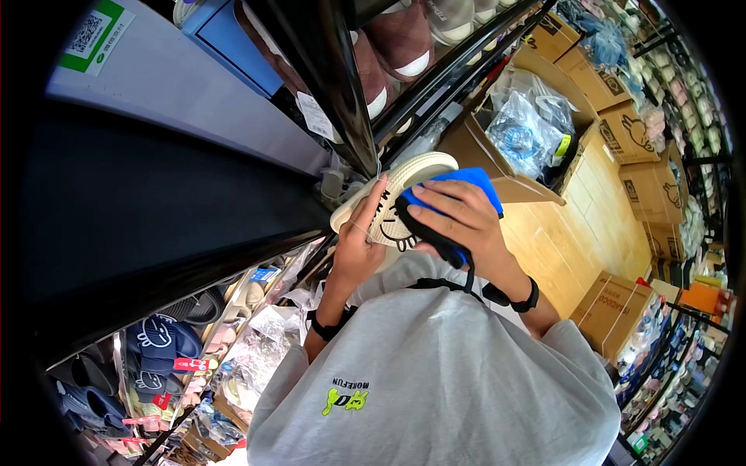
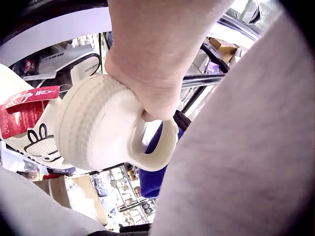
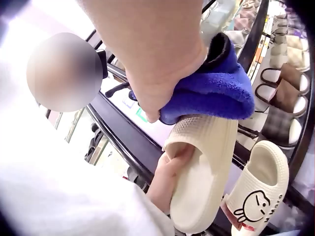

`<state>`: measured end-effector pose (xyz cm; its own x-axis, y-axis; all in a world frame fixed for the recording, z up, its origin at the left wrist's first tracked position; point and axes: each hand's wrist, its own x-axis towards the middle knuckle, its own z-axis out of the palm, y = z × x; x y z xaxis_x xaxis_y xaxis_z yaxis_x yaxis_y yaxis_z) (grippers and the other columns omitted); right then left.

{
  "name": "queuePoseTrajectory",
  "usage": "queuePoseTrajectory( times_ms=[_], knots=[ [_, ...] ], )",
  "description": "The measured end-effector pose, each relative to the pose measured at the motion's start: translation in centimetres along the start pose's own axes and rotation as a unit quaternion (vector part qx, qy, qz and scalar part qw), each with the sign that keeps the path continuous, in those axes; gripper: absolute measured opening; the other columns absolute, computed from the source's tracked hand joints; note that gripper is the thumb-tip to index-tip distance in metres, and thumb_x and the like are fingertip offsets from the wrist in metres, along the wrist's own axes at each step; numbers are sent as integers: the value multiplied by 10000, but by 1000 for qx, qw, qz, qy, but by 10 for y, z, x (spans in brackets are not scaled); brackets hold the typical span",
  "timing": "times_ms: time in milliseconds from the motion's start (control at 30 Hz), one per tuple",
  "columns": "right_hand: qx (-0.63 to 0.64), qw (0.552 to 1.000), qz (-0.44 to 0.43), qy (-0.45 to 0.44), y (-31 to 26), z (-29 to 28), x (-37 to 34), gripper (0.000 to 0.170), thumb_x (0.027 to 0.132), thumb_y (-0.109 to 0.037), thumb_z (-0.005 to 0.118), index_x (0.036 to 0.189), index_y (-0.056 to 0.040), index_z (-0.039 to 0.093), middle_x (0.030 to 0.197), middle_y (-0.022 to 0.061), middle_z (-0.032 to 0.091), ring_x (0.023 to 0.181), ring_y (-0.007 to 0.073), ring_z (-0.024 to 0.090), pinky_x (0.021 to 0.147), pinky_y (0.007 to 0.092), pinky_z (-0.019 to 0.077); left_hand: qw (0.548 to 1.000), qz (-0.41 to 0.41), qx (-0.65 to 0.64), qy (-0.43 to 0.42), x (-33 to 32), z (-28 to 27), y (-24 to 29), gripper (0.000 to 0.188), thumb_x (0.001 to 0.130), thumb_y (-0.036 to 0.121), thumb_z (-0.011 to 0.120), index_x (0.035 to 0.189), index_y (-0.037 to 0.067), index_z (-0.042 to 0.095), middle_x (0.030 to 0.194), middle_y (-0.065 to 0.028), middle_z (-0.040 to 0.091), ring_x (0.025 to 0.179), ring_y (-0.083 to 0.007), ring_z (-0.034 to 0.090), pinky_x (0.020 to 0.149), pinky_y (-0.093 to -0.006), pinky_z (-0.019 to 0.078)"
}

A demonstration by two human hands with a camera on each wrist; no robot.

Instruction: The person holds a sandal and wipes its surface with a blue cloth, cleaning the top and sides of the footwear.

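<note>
"Grey short-sleeved shirt (image 1: 435, 365) noted nearest the camera. What is just beyond it?"

"A cream textured slipper (image 3: 199, 191) with a thick sole, raised in front of the chest. The head view shows black lettering and a line-drawn face on its strap."

"State of the hands?"

"The left hand (image 1: 359, 248) grips the slipper, with digits inside the foot opening. The right hand (image 1: 466, 225) holds a plush blue cloth with black edging (image 3: 206, 93) against the strap, its fingers spread over the fabric. Its thumb is mostly hidden; exact contact cannot be confirmed."

"Handling assessment?"

"Judged light, springy and hard to break. The moulded foam may be slightly slick where smooth. Best hold: strap or sole edge, clear of the cloth. The cloth looks soft and limp, best taken by its folded thickness."

"Arm pose?"

"Both elbows bent, forearms converging on the slipper, a black band at each wrist."

"Beyond the hands?"

"A matching cream slipper with a rabbit-like print (image 3: 268, 183) beside the held one, apart from it. Then a glossy black metal post (image 1: 330, 70) and maroon padded slippers (image 1: 400, 39). Farther off, an open cardboard box (image 1: 474, 151) containing clear plastic bags (image 1: 521, 128), and stacked brown cartons (image 1: 649, 190)."
</note>
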<state>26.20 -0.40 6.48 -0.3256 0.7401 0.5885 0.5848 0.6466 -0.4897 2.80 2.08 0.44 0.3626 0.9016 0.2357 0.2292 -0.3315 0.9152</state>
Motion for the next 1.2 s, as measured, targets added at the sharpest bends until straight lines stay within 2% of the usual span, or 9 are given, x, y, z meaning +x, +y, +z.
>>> queuePoseTrajectory(
  times_ms=[33, 267, 333, 367, 433, 500, 633, 1000, 1200],
  knots=[
    [9, 1000, 13, 2, 2, -1, 1, 574, 804, -296, 935, 1337, -135, 796, 1430, 56, 744, 1294, 313, 693, 1045, 459, 563, 1000, 8, 13, 3, 0, -1, 0, 761, 924, -140, 595, 1665, -35, 459, 1579, -259, 626, 1434, -325, 645, 1197, -398, 480],
    [7, 1000, -8, 3, -4, 6, -2, 562, 816, -306, 925, 1335, -136, 794, 1433, 58, 744, 1297, 317, 691, 1069, 474, 564, 999, 28, 17, 10, 0, -3, -2, 760, 927, -121, 597, 1669, -32, 455, 1585, -257, 622, 1450, -321, 632, 1200, -392, 479],
    [4, 1000, -15, 0, -3, 7, -2, 563, 816, -308, 924, 1337, -140, 794, 1436, 57, 742, 1299, 316, 689, 1070, 475, 563, 1000, -5, -7, 6, -2, -3, -4, 792, 894, -119, 604, 1665, -5, 465, 1601, -260, 597, 1463, -420, 605, 1218, -440, 465],
    [6, 1000, -8, 0, -1, 6, 0, 564, 815, -309, 925, 1338, -143, 794, 1436, 56, 742, 1299, 314, 689, 1069, 474, 562, 1000, -5, -7, 6, -3, -3, -4, 792, 894, -119, 604, 1665, -5, 465, 1601, -260, 597, 1463, -420, 605, 1218, -440, 465],
    [8, 1000, -3, 1, 2, 4, 1, 566, 813, -310, 925, 1339, -147, 795, 1437, 54, 742, 1299, 312, 689, 1067, 474, 561, 1000, 4, 24, 9, -3, -4, -3, 774, 911, -137, 579, 1668, -30, 460, 1561, -257, 637, 1428, -306, 644, 1192, -386, 484],
    [12, 1000, 25, 5, 1, 2, 3, 569, 808, -306, 928, 1338, -148, 796, 1434, 53, 744, 1295, 308, 692, 1055, 466, 563, 1000, 5, 19, 10, -1, -3, -2, 780, 905, -142, 574, 1669, -30, 459, 1553, -255, 643, 1420, -307, 649, 1189, -386, 484],
    [5, 1000, -10, -5, -2, 3, 4, 559, 815, -289, 926, 1339, -142, 796, 1447, 58, 738, 1286, 314, 693, 1050, 469, 561, 1000, 4, 11, 12, 0, -4, -1, 798, 895, -151, 569, 1674, -26, 453, 1540, -253, 655, 1411, -310, 657, 1184, -387, 485],
    [18, 1000, -12, -19, 1, 4, 8, 573, 816, -279, 929, 1351, -128, 791, 1450, 59, 735, 1308, 315, 684, 1058, 463, 558, 1000, 5, 20, 16, -2, -7, -4, 786, 914, -138, 616, 1675, -19, 455, 1551, -254, 648, 1400, -309, 667, 1175, -393, 497],
    [39, 999, 2, 26, 6, 8, 11, 553, 823, -265, 930, 1334, -109, 791, 1425, 70, 743, 1284, 322, 697, 1043, 464, 566, 1000, 1, 18, 19, 0, -8, 2, 766, 930, -133, 641, 1667, -22, 465, 1558, -250, 643, 1400, -310, 666, 1166, -389, 507]
  ],
)
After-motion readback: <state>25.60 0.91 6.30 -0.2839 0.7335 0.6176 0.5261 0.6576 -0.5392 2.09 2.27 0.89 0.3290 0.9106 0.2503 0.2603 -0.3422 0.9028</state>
